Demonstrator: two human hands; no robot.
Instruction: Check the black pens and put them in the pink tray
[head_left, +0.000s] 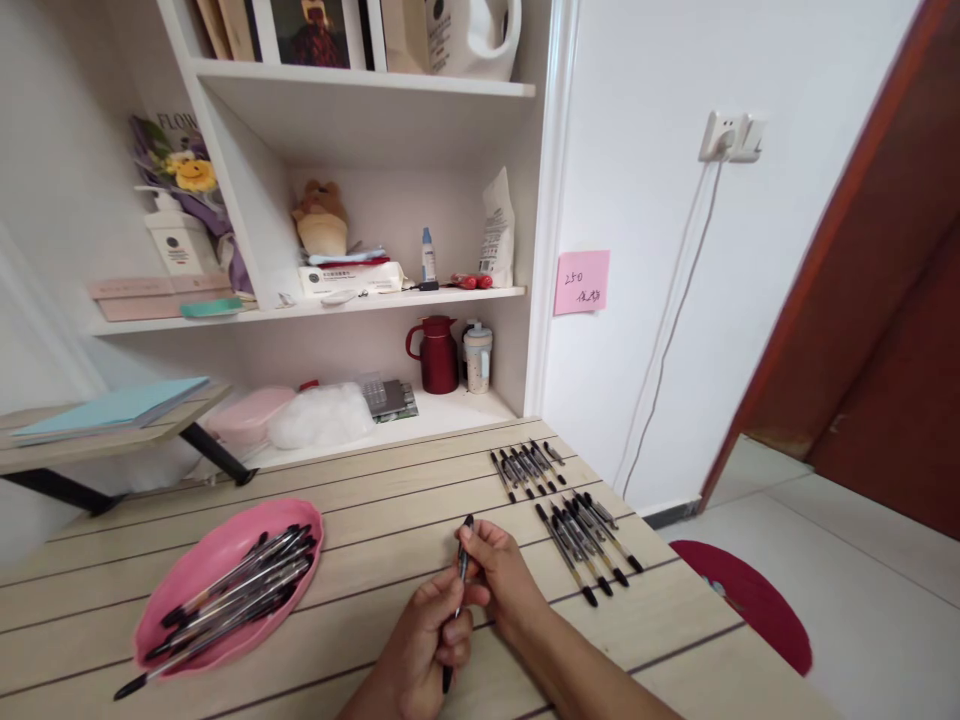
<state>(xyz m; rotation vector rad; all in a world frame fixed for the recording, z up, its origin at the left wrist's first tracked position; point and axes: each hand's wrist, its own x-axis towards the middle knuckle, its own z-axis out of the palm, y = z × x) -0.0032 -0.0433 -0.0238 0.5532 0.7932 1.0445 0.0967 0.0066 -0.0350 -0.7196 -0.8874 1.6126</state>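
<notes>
A pen (463, 562) with black ends is held upright-slanted between my two hands, over the front middle of the table. My left hand (431, 635) is closed round its lower part, and a black end pokes out below the fingers. Higher up, my right hand (491, 565) pinches the pen close to its black top. Left of my hands, a pink scalloped bowl (217, 535) holds many similar pens (240, 590), one sticking out over the rim. To the right lie two groups of pens and pen parts: a far row (527, 468) and a nearer row (589, 540).
The wooden table (375, 540) meets white shelves (367, 300) behind. On the lowest shelf stand a red jug (439, 355) and a pale cup (478, 358). At left is a small raised stand with blue folders (112, 408). A red round seat (750, 600) is beyond the right edge.
</notes>
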